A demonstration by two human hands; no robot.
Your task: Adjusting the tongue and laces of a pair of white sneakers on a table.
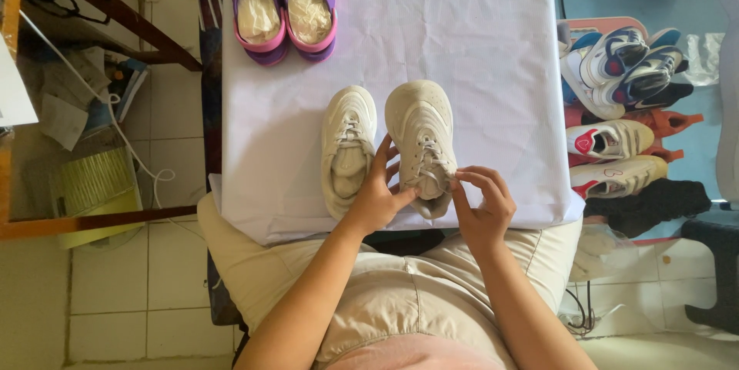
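Nearest me, my lap in beige trousers sits against the edge of the surface, which is draped in white cloth. My left hand cups the heel side of the right-hand cream sneaker, fingers curled against it. My right hand pinches narrow on that shoe's lace — thumb and forefinger closed at its end. The second cream sneaker lies just beside, touching my left hand's knuckles, toe pointing away. Further off — at the far edge — stands a pair of pink clogs stuffed with paper. Off to my right, a heap of other shoes rests on the floor.
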